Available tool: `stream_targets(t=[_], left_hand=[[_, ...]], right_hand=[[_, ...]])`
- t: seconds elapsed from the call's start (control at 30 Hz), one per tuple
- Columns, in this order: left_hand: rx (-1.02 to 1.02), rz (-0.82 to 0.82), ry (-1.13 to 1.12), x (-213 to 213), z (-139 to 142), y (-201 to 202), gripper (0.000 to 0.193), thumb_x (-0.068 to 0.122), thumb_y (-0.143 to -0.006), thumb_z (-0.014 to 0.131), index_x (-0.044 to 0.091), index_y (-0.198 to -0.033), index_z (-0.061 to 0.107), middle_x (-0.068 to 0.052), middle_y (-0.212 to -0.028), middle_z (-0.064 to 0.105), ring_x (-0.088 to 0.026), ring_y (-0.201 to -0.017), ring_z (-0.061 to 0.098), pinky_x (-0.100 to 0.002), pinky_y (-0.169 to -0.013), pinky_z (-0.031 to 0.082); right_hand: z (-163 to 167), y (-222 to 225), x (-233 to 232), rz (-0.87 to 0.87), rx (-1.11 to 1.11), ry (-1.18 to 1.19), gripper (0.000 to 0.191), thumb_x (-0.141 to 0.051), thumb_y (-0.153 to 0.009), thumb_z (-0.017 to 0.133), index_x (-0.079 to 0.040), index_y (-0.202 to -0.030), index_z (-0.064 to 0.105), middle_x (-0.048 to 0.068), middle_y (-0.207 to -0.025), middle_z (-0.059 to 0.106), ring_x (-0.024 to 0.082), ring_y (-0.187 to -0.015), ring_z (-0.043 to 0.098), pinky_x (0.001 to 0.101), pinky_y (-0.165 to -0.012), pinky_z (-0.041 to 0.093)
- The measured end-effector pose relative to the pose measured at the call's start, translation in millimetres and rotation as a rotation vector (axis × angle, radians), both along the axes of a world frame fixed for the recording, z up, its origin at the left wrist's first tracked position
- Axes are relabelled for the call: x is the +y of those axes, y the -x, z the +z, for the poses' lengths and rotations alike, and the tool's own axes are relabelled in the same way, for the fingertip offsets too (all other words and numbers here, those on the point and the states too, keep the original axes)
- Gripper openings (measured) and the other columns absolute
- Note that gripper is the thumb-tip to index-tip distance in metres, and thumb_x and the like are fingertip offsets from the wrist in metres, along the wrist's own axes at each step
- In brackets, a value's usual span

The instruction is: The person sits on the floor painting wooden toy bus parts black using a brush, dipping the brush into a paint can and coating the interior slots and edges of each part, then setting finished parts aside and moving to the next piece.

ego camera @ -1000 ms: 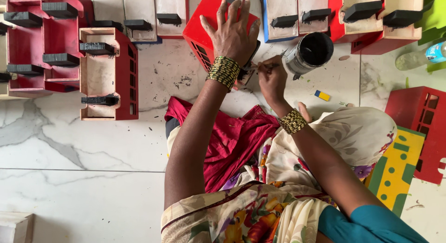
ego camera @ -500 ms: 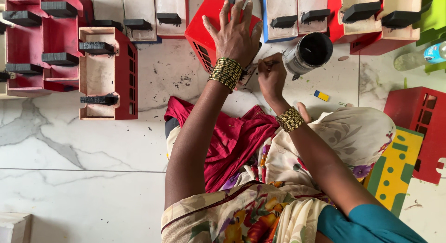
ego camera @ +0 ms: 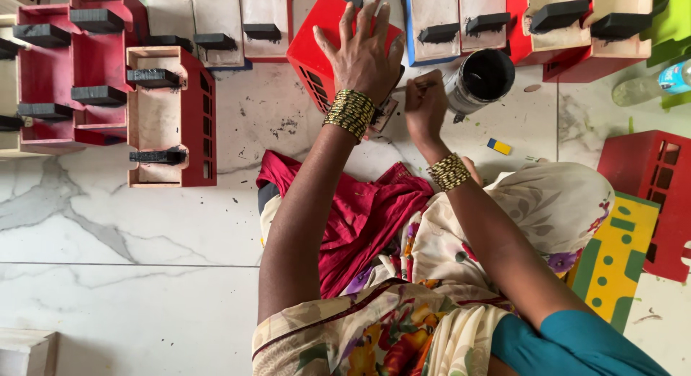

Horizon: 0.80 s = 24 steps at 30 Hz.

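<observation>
Right now my left hand [ego camera: 363,56] lies spread over the red wooden box [ego camera: 317,41], fingers apart, palm pressing it against the marble floor [ego camera: 144,275]. Just beside it, my right hand [ego camera: 425,106] pinches a thin brush [ego camera: 414,86], its tip pointing toward the box's lower edge. An open can of black paint [ego camera: 481,79] sits close by my right hand.

Top centre, our left hand [ego camera: 366,56] spreads over the red wooden box [ego camera: 320,41]; just right of it, our right hand [ego camera: 426,106] pinches a thin brush [ego camera: 414,87] beside the black paint tin [ego camera: 481,79].
</observation>
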<state>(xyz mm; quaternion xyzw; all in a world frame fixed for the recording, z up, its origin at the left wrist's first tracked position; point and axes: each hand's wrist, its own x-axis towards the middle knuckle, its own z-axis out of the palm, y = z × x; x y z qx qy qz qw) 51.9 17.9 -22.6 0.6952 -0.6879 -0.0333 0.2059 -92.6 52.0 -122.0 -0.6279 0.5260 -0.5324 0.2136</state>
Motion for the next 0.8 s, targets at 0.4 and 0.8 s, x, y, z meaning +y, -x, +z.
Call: stream_targets(t=[0.4,0.8], left_hand=[[-0.01,0.007,0.001,-6,-4,2,0.055,0.051,-0.103,0.05,0.024,-0.151,0.047,-0.002,-0.152,0.042,-0.03,-0.149,0.028,-0.082,-0.113,0.007],[-0.051,-0.029,0.009,-6,-3,29,0.057,0.051,-0.103,0.05,0.024,-0.153,0.046,-0.002,-0.152,0.041,-0.03,-0.149,0.028,-0.083,-0.113,0.008]], right_hand=[[-16,52,44,0.134,-0.078,-0.06,0.014,-0.007,-0.104,0.069,-0.003,-0.104,0.056,0.006,-0.089,0.068,0.011,-0.077,0.069,0.0267,-0.066,0.058],[-17,67,39,0.225,-0.053,0.0,0.011,-0.004,-0.105,0.067,-0.002,-0.103,0.056,0.011,-0.093,0.066,0.018,-0.082,0.072,0.0285,-0.072,0.062]])
